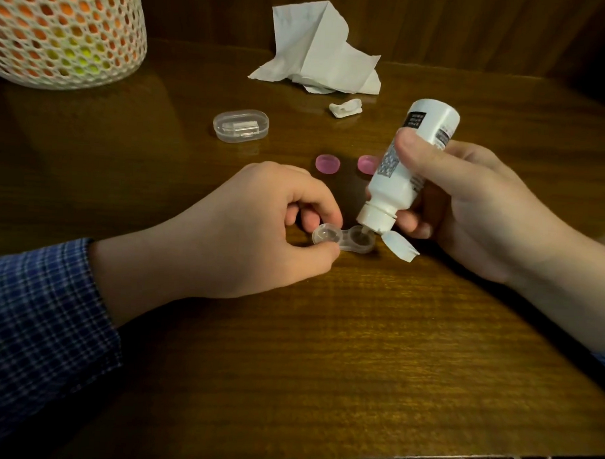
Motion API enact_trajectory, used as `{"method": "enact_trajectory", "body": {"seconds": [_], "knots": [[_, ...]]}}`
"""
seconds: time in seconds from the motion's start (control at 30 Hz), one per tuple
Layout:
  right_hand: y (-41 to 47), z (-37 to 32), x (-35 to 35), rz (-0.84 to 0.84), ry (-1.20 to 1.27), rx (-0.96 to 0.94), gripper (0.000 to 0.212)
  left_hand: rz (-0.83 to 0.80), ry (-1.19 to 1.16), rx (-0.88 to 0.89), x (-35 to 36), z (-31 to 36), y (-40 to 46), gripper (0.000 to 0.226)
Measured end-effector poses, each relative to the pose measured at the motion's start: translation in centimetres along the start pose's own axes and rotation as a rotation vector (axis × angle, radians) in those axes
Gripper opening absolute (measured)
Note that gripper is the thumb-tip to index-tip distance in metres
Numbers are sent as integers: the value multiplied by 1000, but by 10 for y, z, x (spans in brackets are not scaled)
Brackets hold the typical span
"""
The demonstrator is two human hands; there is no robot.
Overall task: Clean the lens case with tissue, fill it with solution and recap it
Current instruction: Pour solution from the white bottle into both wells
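We note the clear lens case (343, 240) lying flat on the wooden table (324, 350), near the middle, both wells uncapped. Our left hand (246, 227) pinches the left well between thumb and curled fingers, steadying it. Our right hand (466, 207) grips the white solution bottle (406, 171), thumb across its label, fingers wrapped behind; the bottle is tipped steeply, nozzle down inside the right well. Its flip cap (400, 250) hangs open on the hinge, just right of the case. Just beyond the case lie two pink caps (327, 164), side by side; the right one (367, 164) is partly hidden behind the bottle. Farther off, to the left, sits a small clear oval box (241, 126). A small wad of tissue (345, 108) lies beyond the caps, and farther still a large crumpled tissue (321, 51). At the far left corner stands a white mesh container (64, 32) showing orange and yellow within. A blue checked sleeve (40, 319) covers the left forearm.
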State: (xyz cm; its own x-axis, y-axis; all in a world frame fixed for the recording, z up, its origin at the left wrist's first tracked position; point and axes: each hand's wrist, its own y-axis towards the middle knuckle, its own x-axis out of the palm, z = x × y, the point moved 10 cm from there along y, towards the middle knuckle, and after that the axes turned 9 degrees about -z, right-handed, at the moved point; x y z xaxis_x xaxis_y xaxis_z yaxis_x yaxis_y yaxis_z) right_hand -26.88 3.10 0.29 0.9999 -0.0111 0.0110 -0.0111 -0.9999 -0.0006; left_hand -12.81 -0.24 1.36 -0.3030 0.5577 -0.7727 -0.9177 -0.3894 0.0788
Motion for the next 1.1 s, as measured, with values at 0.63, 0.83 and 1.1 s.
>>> {"method": "enact_trajectory", "body": {"seconds": [0.63, 0.83, 1.1], "knots": [[-2, -4, 3, -25, -12, -11, 28, -6, -15, -8, 0, 1, 0, 26], [-2, -3, 3, -20, 13, -3, 28, -7, -15, -9, 0, 0, 0, 26], [-2, -3, 3, -23, 41, 0, 28, -8, -3, -10, 1, 0, 0, 26]]}}
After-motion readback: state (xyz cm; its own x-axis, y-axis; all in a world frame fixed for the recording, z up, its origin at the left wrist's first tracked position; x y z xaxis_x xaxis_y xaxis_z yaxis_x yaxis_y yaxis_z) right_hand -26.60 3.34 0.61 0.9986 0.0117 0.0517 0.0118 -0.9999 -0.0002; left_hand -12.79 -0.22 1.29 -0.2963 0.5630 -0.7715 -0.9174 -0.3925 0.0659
